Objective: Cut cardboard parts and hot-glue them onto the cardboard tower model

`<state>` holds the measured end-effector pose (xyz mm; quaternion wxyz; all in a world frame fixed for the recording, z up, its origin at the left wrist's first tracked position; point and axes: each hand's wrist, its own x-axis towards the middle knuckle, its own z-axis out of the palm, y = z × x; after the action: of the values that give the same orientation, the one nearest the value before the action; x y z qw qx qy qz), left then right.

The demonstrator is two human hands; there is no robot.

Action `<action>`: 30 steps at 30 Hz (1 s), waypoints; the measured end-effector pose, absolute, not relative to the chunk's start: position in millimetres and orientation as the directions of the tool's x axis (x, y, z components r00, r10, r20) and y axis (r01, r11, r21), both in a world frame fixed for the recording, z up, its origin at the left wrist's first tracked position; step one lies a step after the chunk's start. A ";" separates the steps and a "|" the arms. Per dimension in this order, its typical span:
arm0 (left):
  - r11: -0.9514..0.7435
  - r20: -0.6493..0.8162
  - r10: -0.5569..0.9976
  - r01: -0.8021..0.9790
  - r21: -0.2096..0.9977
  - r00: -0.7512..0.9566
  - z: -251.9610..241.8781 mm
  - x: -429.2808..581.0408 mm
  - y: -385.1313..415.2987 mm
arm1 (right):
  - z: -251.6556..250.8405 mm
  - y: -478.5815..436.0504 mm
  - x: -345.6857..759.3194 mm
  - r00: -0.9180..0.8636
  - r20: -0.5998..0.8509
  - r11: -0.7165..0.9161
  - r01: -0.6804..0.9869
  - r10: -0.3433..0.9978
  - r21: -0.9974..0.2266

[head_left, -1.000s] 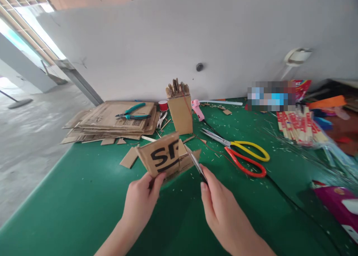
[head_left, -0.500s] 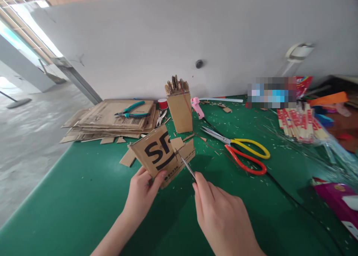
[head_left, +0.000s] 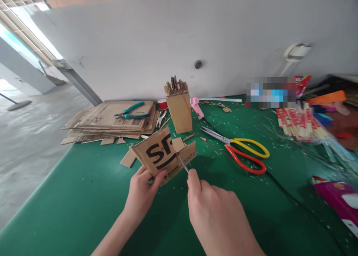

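A bent piece of cardboard (head_left: 156, 159) with black "SF" print is pinched by its lower edge between the thumb and fingers of my left hand (head_left: 144, 189). It is held above the green table. My right hand (head_left: 215, 211) is wrapped round a slim knife (head_left: 183, 164). The narrow metal blade points up and to the left, its tip against the cardboard near the fold beside the printing. The knife's handle is hidden inside my fist. Behind the cardboard stands a tall cardboard box (head_left: 179, 114) with torn strips sticking out of its top.
Scissors (head_left: 231, 141) with yellow and red handles lie to the right. Teal-handled pliers (head_left: 134, 112) rest on stacked cardboard sheets (head_left: 97, 116). A pink glue gun (head_left: 197, 108), a red spool (head_left: 162, 104) and wrapped chopsticks (head_left: 299, 123) sit farther back. Scraps litter the green table (head_left: 92, 196).
My right hand and the knife have moved slightly left and closer to the cardboard, and less of the blade shows. The cardboard's right flap has shifted a little; my left hand keeps its hold.
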<state>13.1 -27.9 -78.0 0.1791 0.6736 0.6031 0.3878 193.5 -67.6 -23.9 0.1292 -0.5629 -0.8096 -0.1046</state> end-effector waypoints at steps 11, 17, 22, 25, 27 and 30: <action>-0.109 0.145 0.989 0.622 0.775 -0.006 -85.7 8.8 -29.0 | -17.4 -68.2 192.9 -0.343 0.209 0.349 0.937 0.916 0.013; -0.108 0.148 0.989 0.616 0.781 -0.014 -82.4 10.7 -29.1 | -14.5 -63.7 189.2 -0.328 0.183 0.333 0.943 0.927 0.004; -0.097 0.125 0.992 0.578 0.810 -0.009 -81.3 13.3 -27.1 | -22.2 -58.7 187.2 -0.324 0.187 0.335 0.942 0.927 -0.029; -0.080 0.109 0.994 0.517 0.852 -0.027 -80.0 17.2 -25.4 | -27.4 -59.1 188.2 -0.328 0.196 0.339 0.940 0.924 -0.025; -0.069 0.098 0.995 0.502 0.862 -0.032 -78.6 19.5 -25.4 | -31.5 -60.7 189.8 -0.334 0.203 0.341 0.940 0.921 0.000; -0.076 0.106 0.994 0.540 0.838 -0.024 -77.0 20.8 -26.7 | -37.7 -64.0 191.3 -0.342 0.233 0.341 0.939 0.910 0.045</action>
<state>20.8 -26.7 -77.0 0.3021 0.6299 0.6089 0.3758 191.3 -64.0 -37.7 0.0833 -0.5676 -0.8146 -0.0856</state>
